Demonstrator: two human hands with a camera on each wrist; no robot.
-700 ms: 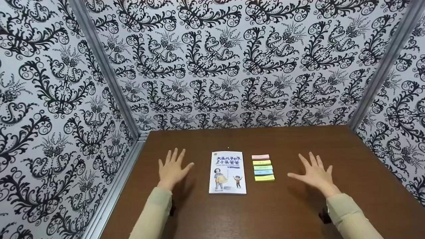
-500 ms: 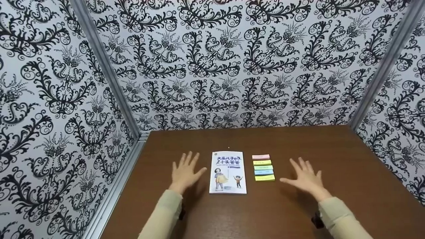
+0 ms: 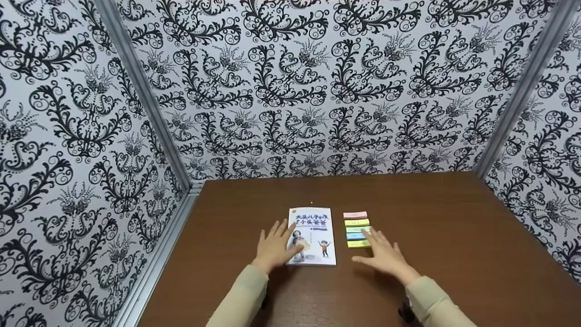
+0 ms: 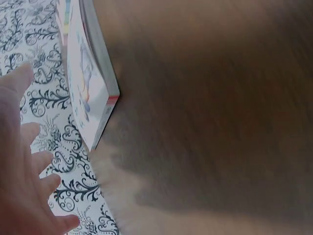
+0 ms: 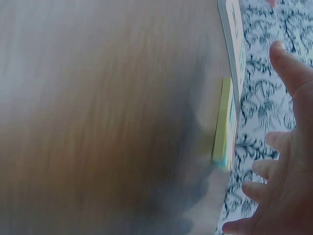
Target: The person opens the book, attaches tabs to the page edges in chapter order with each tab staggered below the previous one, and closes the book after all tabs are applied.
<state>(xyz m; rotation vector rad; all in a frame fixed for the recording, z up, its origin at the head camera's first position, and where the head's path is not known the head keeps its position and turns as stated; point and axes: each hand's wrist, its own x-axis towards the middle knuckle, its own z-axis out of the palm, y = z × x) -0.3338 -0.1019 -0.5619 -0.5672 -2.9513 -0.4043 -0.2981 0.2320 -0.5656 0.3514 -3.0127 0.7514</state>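
A white book (image 3: 317,247) with a cartoon cover and blue Chinese lettering lies flat on the brown table (image 3: 408,200). My left hand (image 3: 276,247), fingers spread, hovers over the book's left edge and overlaps the cover in the head view. Right of the book is a column of small sticky note pads (image 3: 356,222) in pink, yellow, green and blue. My right hand (image 3: 385,258) has its fingers spread, with fingertips overlapping the right ends of the green and blue pads. In the left wrist view the book (image 4: 88,78) shows its corner and page edges beside the hand.
Walls (image 3: 290,91) with black scroll patterns on white enclose the table at the back and both sides. Grey metal posts (image 3: 145,95) stand at the corners, and a metal rail (image 3: 154,268) runs along the left table edge.
Both hands have moved inward from the sides: the left hand right to over the book, the right hand left to the sticky notes. The book and notes have stayed in place.
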